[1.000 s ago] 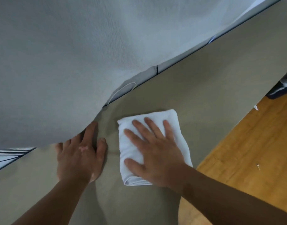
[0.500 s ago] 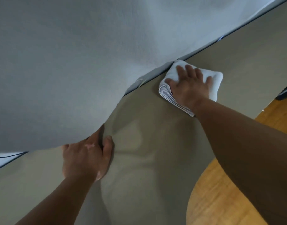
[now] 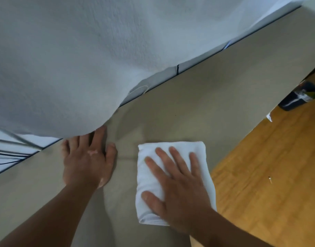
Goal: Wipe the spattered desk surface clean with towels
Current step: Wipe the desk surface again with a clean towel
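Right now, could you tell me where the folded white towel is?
Head view: the towel lies on the desk, right of centre, pressed under the right hand.

A large pale textured fabric (image 3: 81, 59) fills the far and left part of the scene, bulging toward the near side, with a few dark cables (image 3: 14, 150) running below it at the left edge. On the right lies a light wooden floor (image 3: 269, 166) with a small white scrap (image 3: 269, 118) and a tiny bit of debris (image 3: 270, 179) nearer. A dark bin (image 3: 299, 97) with something white and green inside stands at the far right.
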A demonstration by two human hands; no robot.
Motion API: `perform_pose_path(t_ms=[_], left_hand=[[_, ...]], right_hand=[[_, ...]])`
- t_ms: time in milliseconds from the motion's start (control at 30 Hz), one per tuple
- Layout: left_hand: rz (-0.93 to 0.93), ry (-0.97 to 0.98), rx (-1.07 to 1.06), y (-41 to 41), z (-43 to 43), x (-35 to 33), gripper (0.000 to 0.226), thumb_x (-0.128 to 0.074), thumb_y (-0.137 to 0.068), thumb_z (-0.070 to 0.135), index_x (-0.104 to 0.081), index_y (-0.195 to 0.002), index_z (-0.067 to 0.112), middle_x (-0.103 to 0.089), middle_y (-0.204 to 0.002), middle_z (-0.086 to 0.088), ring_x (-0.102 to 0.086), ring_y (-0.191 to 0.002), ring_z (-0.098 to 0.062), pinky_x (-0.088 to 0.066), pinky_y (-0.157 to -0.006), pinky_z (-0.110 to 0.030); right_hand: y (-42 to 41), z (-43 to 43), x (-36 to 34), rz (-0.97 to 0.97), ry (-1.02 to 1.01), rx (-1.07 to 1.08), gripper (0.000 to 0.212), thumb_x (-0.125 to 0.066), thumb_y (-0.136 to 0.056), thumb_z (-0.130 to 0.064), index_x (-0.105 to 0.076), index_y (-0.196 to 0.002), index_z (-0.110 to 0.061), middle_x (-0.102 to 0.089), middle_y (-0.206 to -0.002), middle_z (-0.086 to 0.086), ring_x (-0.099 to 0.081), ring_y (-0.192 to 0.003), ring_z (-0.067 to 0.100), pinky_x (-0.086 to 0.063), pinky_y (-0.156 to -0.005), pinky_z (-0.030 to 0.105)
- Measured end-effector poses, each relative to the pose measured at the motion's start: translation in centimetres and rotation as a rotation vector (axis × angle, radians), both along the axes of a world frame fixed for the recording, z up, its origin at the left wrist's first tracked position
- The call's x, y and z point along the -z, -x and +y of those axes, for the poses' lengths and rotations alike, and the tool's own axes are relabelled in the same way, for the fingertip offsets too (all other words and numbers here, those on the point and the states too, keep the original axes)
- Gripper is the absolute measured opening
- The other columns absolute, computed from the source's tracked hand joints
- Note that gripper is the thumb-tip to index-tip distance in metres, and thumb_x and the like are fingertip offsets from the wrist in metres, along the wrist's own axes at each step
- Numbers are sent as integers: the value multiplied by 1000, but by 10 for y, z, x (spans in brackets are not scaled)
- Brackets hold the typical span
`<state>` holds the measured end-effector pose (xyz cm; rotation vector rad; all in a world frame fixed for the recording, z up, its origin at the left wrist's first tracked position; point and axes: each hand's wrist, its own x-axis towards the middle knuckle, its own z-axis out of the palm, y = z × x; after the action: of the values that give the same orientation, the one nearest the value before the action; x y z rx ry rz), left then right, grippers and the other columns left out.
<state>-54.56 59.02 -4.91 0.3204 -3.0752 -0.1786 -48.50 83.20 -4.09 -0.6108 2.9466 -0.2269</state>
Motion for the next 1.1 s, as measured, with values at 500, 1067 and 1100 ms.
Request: perform_pose_path(t_ms=[500,1067,1100], left_hand=[[11,-17,18,0,3,-2,56,-35,-95,50,-46,-142,23,-46,-145,-11,-43,-130,-40,-33,-111,-60],[-15,-28,8,1,5,-6,57,-35,-93,52,-47,-141,24,-46,-147,-10,-41,-134,-41,-32,-113,-60],[-15,-26,10,1,5,-6,57,-35,-93,52,-48,-141,24,-46,-146,-10,-41,-135,-41,-32,-112,-60]], right_hand=[[186,96,0,-17,-14,489,80,-17,-92,-82,-15,-161,-42,-12,-172,-8,-7,-158,23,-4,-123,64],[45,60,6,48,-1,185,78,-36,-90,-78,-32,-158,-39,-28,-168,-6,-27,-154,27,-16,-122,62],[58,71,5,39,-16,193,79,-33,-90,-79,-30,-159,-40,-27,-168,-6,-26,-154,26,-16,-122,61]])
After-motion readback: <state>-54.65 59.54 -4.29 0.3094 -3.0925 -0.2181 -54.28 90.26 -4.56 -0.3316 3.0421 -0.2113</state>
